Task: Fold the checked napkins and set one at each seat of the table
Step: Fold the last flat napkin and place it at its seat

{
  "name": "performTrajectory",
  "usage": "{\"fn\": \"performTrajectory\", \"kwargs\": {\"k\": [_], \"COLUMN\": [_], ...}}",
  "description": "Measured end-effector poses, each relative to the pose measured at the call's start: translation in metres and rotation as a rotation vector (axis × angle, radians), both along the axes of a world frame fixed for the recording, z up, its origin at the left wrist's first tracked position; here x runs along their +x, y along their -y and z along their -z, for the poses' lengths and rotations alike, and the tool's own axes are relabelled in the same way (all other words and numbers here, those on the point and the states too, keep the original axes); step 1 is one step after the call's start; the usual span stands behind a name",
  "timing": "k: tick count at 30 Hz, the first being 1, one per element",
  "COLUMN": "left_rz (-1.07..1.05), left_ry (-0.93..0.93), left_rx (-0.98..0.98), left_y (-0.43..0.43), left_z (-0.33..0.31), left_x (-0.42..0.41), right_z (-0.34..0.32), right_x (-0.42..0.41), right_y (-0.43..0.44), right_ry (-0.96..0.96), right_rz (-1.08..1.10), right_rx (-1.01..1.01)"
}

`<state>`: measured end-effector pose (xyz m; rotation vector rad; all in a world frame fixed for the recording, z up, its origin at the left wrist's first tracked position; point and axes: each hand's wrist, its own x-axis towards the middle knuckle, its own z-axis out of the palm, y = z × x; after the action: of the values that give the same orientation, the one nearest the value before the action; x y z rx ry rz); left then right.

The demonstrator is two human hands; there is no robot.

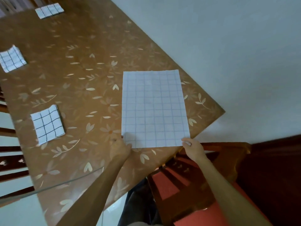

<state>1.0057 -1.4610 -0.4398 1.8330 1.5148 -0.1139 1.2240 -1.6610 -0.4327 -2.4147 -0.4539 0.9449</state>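
Note:
A white checked napkin (154, 110) lies spread flat and unfolded near the table's right corner. My left hand (121, 148) pinches its near left corner. My right hand (193, 150) pinches its near right corner at the table edge. Three folded checked napkins lie on the table: one (47, 123) at the left, one (11, 59) at the far left edge, one (49, 10) at the far end.
The table (78, 75) has a brown flowered cloth under a glass top. A wooden chair with a red seat (187, 185) stands under my right arm. Chair backs (9, 160) line the left side. Pale floor lies beyond the table's right edge.

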Motion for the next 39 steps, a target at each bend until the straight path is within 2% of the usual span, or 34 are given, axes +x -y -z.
{"fn": "performTrajectory", "kwargs": {"k": [3,9,12,15,21,26,30,34,39], "left_rz": [-0.018,0.434,0.516,0.465,0.407,0.135,-0.035,-0.031,0.053], "left_ry": [0.004,-0.024,-0.072,-0.042,0.075,0.314,0.473,0.526,0.512], "left_rx": [-0.035,0.066,0.153,0.264,0.389,0.287,0.313,0.378,0.196], "left_y": [-0.009,-0.01,-0.016,-0.017,-0.012,0.002,0.007,0.002,-0.018], "left_z": [0.01,0.017,0.023,0.016,-0.001,-0.038,-0.064,-0.087,-0.097], "left_x": [0.0,-0.013,-0.02,-0.021,-0.035,-0.048,-0.058,-0.056,-0.045], "right_z": [0.004,0.004,-0.004,-0.012,-0.03,-0.05,-0.078,-0.097,-0.085], "right_x": [0.007,0.011,0.009,0.005,0.002,-0.006,-0.015,-0.019,-0.009], "right_y": [-0.005,-0.005,-0.004,0.002,0.015,0.025,0.027,0.021,-0.001], "right_ry": [0.022,0.029,0.0,0.019,0.237,0.335,0.292,0.124,0.147], "right_rz": [0.049,0.121,0.127,0.088,-0.025,-0.074,-0.097,-0.021,0.05], "right_rx": [-0.001,0.049,0.133,0.18,0.19,0.22,0.305,0.446,0.451]}}
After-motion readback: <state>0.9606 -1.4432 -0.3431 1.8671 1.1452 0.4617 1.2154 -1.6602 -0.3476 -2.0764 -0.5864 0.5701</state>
